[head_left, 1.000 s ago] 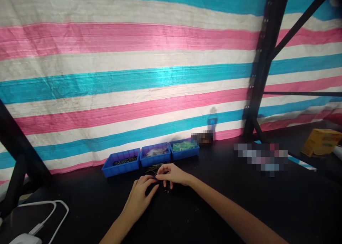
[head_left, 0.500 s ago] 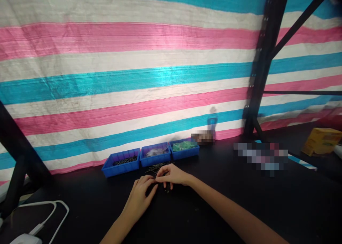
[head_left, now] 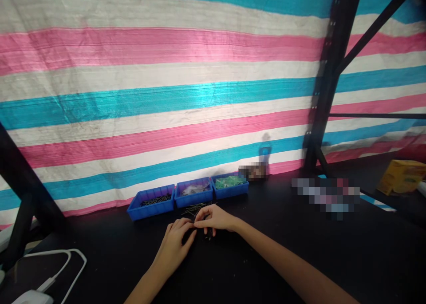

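Note:
My left hand is low over the black table, its fingers curled and its thumb close to the index fingertip. From the right, my right hand meets it, thumb and index finger pinched together at the left fingertips. Whatever lies between the fingers is too small to make out. Just behind the hands is a loose pile of thin, dark, screw-like pieces. A few tiny light bits lie below the right fingers.
Behind stand three blue bins in a row: one with thin dark pieces, one with clear plastic bags, one with green packets. A white cable lies at left, a yellow box at far right. Black posts flank a striped sheet.
Both hands keep nearly the same pose and place, fingertips still together. The view has shifted very slightly.

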A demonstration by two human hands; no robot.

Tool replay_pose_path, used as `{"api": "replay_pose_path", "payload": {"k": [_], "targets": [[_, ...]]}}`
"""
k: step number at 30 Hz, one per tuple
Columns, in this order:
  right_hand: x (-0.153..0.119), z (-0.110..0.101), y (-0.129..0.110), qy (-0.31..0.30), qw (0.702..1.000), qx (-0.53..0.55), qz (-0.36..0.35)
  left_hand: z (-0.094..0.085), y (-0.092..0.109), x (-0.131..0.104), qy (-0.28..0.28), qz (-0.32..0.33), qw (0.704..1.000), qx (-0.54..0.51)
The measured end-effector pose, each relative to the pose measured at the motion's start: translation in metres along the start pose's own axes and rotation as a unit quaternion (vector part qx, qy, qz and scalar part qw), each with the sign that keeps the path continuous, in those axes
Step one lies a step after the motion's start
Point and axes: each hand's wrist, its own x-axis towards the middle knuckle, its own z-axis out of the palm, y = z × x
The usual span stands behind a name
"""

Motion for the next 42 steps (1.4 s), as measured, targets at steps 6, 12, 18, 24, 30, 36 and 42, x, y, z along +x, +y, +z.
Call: {"api": "replay_pose_path", "payload": {"k": [6,12,18,24,30,36,42], "targets": [[-0.002,-0.001,-0.001,-0.006,1.0,0.002,-0.007,0.001,-0.001,0.0,-0.004,0.003,1.0,0.015],[-0.002,0.001,-0.002,0.004,1.0,-0.001,-0.018,0.003,-0.004,-0.002,0.023,0.01,0.999,0.029],[-0.002,-0.003,-0.006,0.083,0.993,-0.087,-0.016,0.006,-0.005,-0.003,-0.008,0.031,0.999,0.033],[-0.007,-0.018,-0.012,0.138,0.921,-0.357,-0.069,0.007,-0.007,-0.003,-0.012,0.031,0.999,0.036],[-0.01,-0.013,-0.021,0.125,0.869,-0.476,-0.053,0.008,-0.008,-0.003,-0.02,0.033,0.999,0.038],[-0.009,-0.006,-0.023,0.129,0.862,-0.488,-0.043,0.003,-0.004,-0.001,-0.007,0.045,0.998,0.04],[-0.008,-0.014,-0.012,0.111,0.917,-0.383,-0.016,0.0,0.0,-0.001,-0.001,0.048,0.998,0.042]]}}
